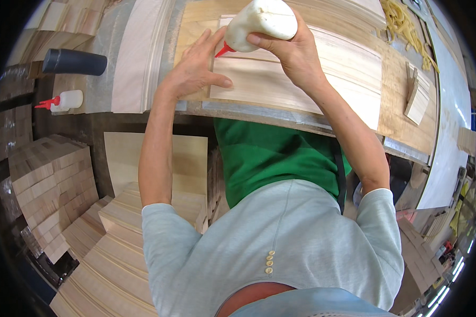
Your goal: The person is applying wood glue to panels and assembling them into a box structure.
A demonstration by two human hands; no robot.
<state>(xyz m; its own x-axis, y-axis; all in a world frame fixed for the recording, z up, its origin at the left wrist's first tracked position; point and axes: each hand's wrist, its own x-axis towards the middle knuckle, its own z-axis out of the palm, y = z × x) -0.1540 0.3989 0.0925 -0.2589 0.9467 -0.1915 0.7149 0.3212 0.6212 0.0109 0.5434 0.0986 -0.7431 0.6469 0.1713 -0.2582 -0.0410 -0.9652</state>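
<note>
My right hand (297, 55) is wrapped round a white squeeze glue bottle (267, 22). The bottle is tipped over, and its red nozzle (225, 49) points down at the left end of a pale wooden panel (349, 74). Just beside that end, my left hand (194, 73) lies with its fingers stretched and its thumb out over the panel's corner. Grooves or seams run lengthwise along the panel, which rests on a wooden work board (396, 100). I cannot make out any glue on the wood.
A stack of thin boards (140, 58) stands left of the work board. Farther left are a dark cylinder (75, 62) and a second white bottle (70, 99) with red tips. Wood strips (419, 95) lie at the right. Stacked wood blocks (53, 185) stand at lower left.
</note>
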